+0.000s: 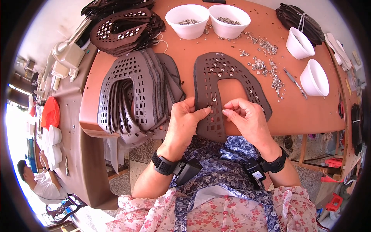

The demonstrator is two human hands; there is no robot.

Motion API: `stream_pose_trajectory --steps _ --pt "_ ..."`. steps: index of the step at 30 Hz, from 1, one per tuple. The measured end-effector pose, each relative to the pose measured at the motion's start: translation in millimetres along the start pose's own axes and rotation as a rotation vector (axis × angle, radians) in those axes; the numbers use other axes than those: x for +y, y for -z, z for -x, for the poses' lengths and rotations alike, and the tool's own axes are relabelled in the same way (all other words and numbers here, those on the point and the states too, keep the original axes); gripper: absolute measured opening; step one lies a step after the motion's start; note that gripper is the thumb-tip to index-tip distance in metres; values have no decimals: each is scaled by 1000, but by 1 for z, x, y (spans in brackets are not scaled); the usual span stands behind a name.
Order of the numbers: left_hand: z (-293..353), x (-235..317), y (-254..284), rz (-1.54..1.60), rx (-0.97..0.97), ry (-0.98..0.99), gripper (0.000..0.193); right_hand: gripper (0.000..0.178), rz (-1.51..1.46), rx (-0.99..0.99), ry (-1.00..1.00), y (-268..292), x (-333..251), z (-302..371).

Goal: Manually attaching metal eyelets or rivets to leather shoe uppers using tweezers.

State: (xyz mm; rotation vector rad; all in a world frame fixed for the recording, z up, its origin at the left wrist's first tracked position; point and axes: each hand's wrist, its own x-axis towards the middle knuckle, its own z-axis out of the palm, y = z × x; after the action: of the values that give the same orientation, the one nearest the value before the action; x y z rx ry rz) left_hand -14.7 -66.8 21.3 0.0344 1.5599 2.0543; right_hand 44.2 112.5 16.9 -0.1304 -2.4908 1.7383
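Note:
A dark brown U-shaped panel (247, 79) with punched rectangular slots lies on the table's near edge, its open end toward me. Silver studs sit in several slots along its curve and left leg. My left hand (185, 123) grips the left leg's outer edge, thumb on top beside the lowest studs. My right hand (247, 120) hovers over the gap between the legs, thumb and forefinger pinched together. Whatever is between those fingertips is too small to make out. Left of the panel is a stack of similar U-shaped pieces (131, 71), close to my left hand.
White bowls (188, 31) of small metal parts stand at the back; two more bowls (316, 79) tilt at the right. Loose studs (266, 46) lie scattered near a pen-like tool (295, 83). Bundled dark pieces (127, 33) fill the back left. Another person (42, 181) sits far left.

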Motion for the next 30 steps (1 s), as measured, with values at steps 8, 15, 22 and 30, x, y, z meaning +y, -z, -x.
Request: stream_pose_trajectory --steps 8,15,22,30 --pt "2 -3 5 48 -40 -59 27 12 104 201 41 49 4 14" --pt "1 -1 7 36 -66 -21 28 11 428 486 0 131 49 27" --pt "4 0 6 -15 -78 -9 40 12 636 442 15 125 45 23" --pt "4 -2 13 -68 -85 7 42 11 683 494 69 127 53 12"
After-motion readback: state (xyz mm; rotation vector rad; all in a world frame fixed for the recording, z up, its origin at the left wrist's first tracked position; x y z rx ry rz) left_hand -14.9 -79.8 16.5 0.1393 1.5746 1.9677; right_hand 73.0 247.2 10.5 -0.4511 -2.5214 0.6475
